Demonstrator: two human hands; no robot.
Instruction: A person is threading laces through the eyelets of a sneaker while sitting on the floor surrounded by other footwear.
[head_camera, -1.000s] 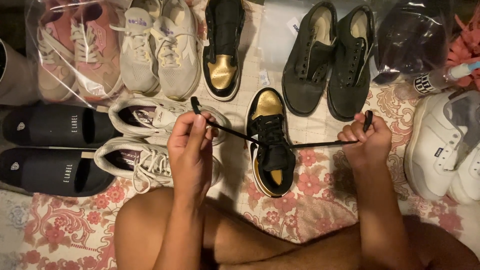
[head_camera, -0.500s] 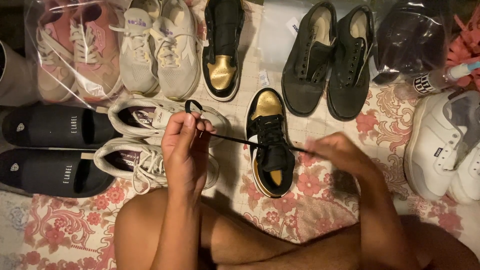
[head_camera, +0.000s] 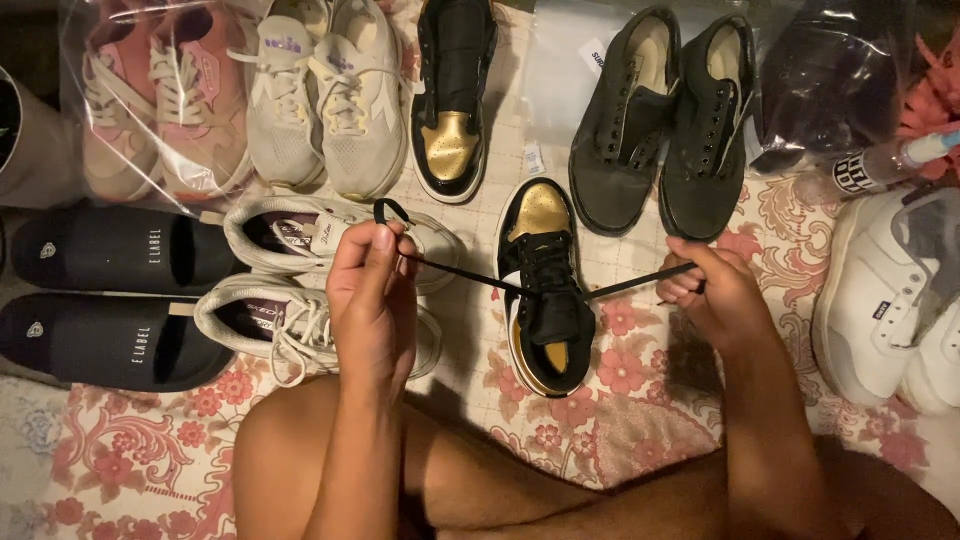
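Drawn outward and up since a moment ago, right hand (head_camera: 712, 290) now pulling its end of the black shoelace (head_camera: 470, 275) taut again, away from the shoe. Lace running in a shallow V through the black-and-gold high-top shoe (head_camera: 545, 290), lying near the middle of the floral bedspread (head_camera: 640, 420), toe pointing toward the far edge. Right hand closed in a loose fist around the lace end, fingers curled under. Left hand (head_camera: 372, 300) raised over the grey sneakers (head_camera: 300, 290), thumb and forefinger pinched shut on the other lace end, a small loop poking above the fingertips. Matching black-and-gold shoe (head_camera: 450, 100) at the far edge. Black low shoes (head_camera: 665, 120) toward the far right, white sneakers (head_camera: 890, 300) at the right edge. Black slides (head_camera: 110, 300) at the left edge, pink sneakers in a clear bag (head_camera: 160, 100) in the far left corner, with pale beige sneakers (head_camera: 325, 100) beside them.
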